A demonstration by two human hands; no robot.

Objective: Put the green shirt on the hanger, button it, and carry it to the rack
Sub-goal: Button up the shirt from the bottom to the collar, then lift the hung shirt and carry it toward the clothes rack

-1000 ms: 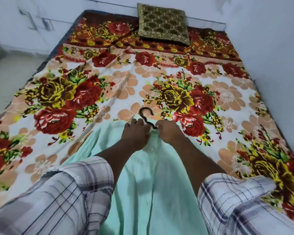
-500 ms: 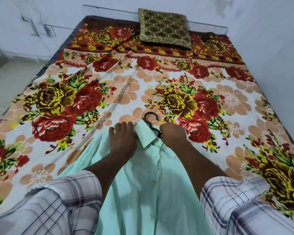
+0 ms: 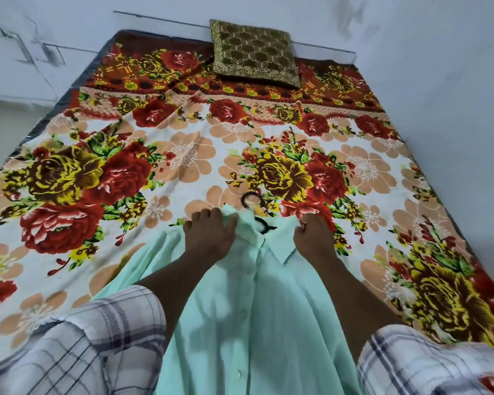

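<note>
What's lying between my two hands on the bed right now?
In the head view, the green shirt's collar and the black hanger lie between the left hand and right hand.

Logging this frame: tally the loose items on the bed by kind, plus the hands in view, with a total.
Green shirt: 1
Black hanger, hook showing above the collar: 1
Cushion at the head of the bed: 1
Floral bedsheet: 1
Hands: 2, the left hand and the right hand, both on the collar
Total: 6

Floral bedspread and a cushion

The bedspread (image 3: 183, 155) fills mid-frame; an olive patterned cushion (image 3: 254, 52) rests at top centre.
</note>
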